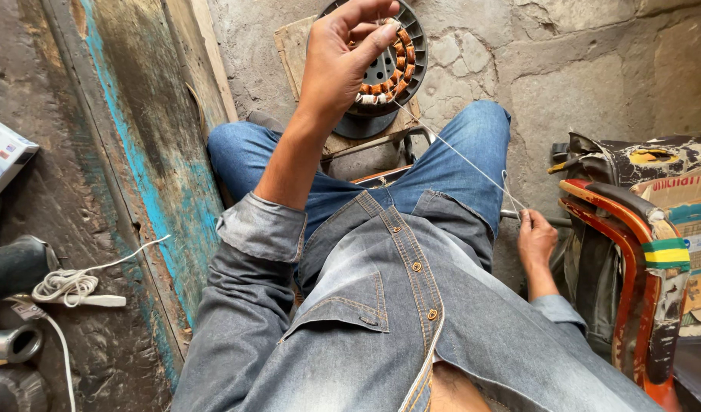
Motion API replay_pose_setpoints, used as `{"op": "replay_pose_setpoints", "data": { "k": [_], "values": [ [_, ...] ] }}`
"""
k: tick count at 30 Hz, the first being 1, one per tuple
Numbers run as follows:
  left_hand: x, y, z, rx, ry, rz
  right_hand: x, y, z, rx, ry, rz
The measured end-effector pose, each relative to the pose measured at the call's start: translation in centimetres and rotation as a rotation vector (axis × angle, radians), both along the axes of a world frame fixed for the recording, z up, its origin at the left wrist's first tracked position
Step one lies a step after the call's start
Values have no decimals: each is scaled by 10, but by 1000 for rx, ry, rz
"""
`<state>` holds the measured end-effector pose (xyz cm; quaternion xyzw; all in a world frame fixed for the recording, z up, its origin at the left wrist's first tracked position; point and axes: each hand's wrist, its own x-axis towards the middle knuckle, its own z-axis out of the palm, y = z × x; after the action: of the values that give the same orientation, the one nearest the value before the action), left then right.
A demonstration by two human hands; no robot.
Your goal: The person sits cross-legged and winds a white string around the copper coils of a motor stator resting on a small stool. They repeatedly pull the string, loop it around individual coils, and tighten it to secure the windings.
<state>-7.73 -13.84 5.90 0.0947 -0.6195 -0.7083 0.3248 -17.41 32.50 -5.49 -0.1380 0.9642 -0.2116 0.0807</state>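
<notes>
Right, my left hand pinches white thread at the copper-wound stator ahead on the board; right hand closed on its other end; thread taut, thin, probably snaps; stator looks heavy.

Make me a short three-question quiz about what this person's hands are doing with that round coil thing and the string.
1. True or false: the left hand rests on the round wound motor part.
2. Which hand pulls the white string taut? A) the left hand B) the right hand C) neither
3. Fill in: the bundle of white cord lies on the ground to the person's ____ side.

Key:
1. True; its fingers touch the copper-coloured windings.
2. B; the string runs from the windings down to the right hand beside the knee.
3. Left.
</notes>
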Motion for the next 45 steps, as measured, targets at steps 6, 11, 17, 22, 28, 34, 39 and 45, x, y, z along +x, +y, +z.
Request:
{"op": "replay_pose_setpoints", "data": {
  "k": [6,11,17,22,28,34,39,45],
  "values": [
    [4,6,-9,93,-101,-18,3,1,-3,364,-373,4],
    [4,11,-4,192,-95,-19,-18,-23,-5,528,-213,149],
    [4,17,-5,218,-16,-14,-37,-115,19,-267,34,406],
    [9,17,-19,158,-58,127,-1,-202,41,-702,-431,592],
    [10,14,-36,176,37,250,31,-211,26,-746,-489,518],
    [5,24,-37,36,-63,343,30,-170,6,-689,-668,364],
    [23,36,-33,-389,-302,519,33,-143,0,-723,-701,324],
    [50,60,-29,-854,-321,535,14,-127,-1,-754,-660,192]
  ]
}}
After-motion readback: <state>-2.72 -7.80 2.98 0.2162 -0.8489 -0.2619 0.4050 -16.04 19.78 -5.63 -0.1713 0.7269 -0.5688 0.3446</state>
